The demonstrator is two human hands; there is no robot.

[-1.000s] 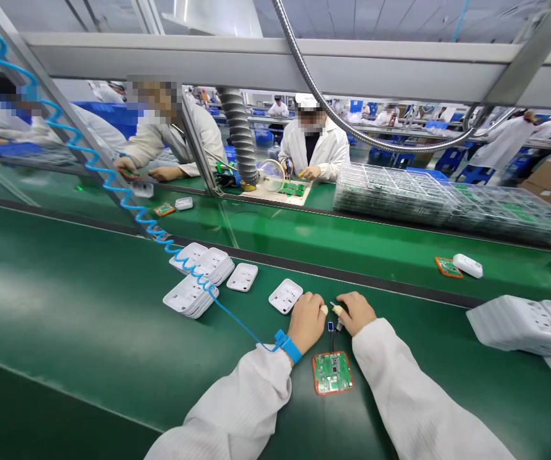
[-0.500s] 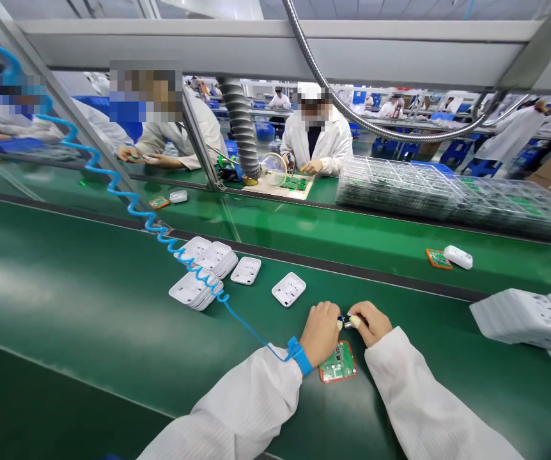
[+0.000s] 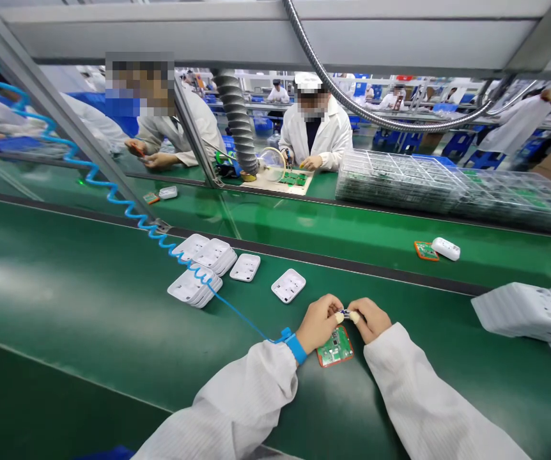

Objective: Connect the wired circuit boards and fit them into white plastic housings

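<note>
Hands are brought together over the green surface [image 3: 88, 306]: the left hand [image 3: 317, 322] and right hand [image 3: 370, 317] pinch a small part [image 3: 345, 314] between capped fingertips [image 3: 339, 317], just above a green board [image 3: 335, 348] in an orange frame, which lies on the surface partly under the hands. A blue wrist strap [image 3: 294, 345] is worn on the left wrist, and its coiled cord [image 3: 126, 207] runs up to the left. White covers [image 3: 194, 286] are stacked to the left, with a single cover [image 3: 288, 285] near the left hand. More white stacks [image 3: 525, 312] lie at the right. Across the belt, people in white coats [image 3: 314, 131] are seated.
</note>
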